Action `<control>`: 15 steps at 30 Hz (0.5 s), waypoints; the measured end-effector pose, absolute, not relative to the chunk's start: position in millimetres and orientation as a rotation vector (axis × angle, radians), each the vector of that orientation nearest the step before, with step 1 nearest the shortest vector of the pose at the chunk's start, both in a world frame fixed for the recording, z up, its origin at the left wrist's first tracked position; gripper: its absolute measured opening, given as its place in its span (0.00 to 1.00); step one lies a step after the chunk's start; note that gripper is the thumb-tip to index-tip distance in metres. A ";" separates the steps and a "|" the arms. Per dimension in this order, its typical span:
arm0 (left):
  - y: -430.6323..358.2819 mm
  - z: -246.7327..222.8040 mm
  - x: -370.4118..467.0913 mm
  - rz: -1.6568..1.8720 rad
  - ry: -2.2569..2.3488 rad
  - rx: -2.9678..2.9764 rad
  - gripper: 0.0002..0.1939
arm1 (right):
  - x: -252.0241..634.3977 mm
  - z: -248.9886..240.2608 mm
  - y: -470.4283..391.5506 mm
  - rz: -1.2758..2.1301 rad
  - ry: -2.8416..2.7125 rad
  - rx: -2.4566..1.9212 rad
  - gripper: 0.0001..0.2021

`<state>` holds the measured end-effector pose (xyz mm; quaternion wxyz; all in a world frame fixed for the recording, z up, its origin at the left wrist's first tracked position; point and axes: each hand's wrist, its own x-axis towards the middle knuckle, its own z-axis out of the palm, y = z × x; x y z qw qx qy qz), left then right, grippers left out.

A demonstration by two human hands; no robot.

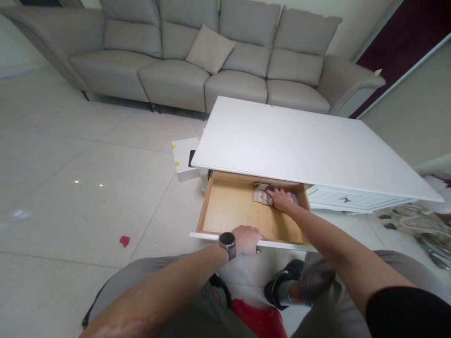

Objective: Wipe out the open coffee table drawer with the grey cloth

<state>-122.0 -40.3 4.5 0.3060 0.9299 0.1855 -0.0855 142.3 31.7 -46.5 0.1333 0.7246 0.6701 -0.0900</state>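
A wooden drawer (229, 206) with a white front is pulled out from the white coffee table (303, 145). My left hand (248, 238), with a watch (227, 240) on its wrist, is closed over the top edge of the drawer front, near a small knob (258, 249). Inside the drawer, at its back right, lies a beige cloth pouch (260, 193) with a dark print. My right hand (281, 199) reaches in and grips the right part of this pouch; the fingertips are partly hidden.
A grey sofa (172, 77) with a cushion (210, 49) stands behind the table. On the floor to the left are a white box (186, 152) and a red scrap (124, 241). Something red (259, 319) lies between my feet. Cables and other items (419, 220) are at the right.
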 end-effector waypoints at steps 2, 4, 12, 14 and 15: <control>-40.4 0.9 -121.7 -0.218 0.490 2.464 0.15 | 162.7 -44.2 16.7 -0.215 1.811 2.204 0.30; -40.5 -1.3 -121.8 -0.224 0.476 2.462 0.15 | 168.8 -44.5 8.9 -0.203 1.726 2.271 0.28; -39.3 0.2 -119.6 -0.240 0.469 2.459 0.16 | 82.2 -55.3 34.8 -0.395 1.958 2.175 0.30; -40.2 -2.3 -118.0 -0.248 0.467 2.451 0.15 | 34.1 -59.0 41.8 -0.498 2.092 2.056 0.33; -41.1 -4.0 -117.5 -0.251 0.472 2.446 0.15 | 8.3 -60.8 44.4 -0.600 2.230 1.925 0.34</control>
